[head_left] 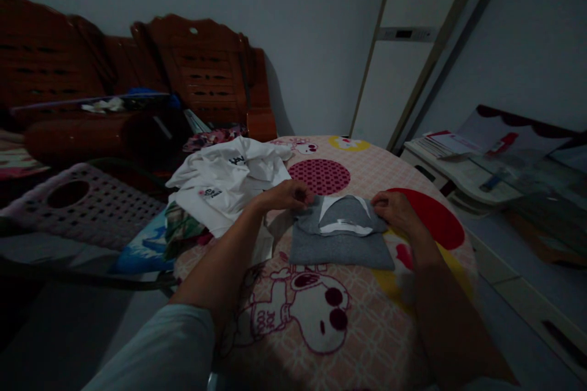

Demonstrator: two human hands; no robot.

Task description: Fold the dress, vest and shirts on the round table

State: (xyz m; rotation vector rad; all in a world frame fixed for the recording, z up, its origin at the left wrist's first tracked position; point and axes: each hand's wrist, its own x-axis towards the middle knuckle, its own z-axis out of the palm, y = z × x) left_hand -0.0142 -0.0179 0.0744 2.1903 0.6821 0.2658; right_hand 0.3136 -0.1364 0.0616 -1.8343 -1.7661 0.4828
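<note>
A grey shirt [342, 249] lies folded on the round table, its white-trimmed neckline facing up. At its far left corner, the fingers of my left hand [290, 195] pinch the cloth. My right hand [395, 208] grips the opposite far corner, with fingers curled at the shoulder edge. Just left of my left forearm, a loose heap of white clothing [220, 180] with dark lettering spreads over the table's edge. Some green plaid cloth [181, 229] shows beneath that heap.
The tablecloth [371, 342] carries cartoon dog prints and coloured circles. A woven chair [123, 201] stands at the left, with wooden seats [197, 73] behind. To the right is a glass-topped cabinet [509, 177] with papers. A tall white air conditioner [398, 67] stands against the wall.
</note>
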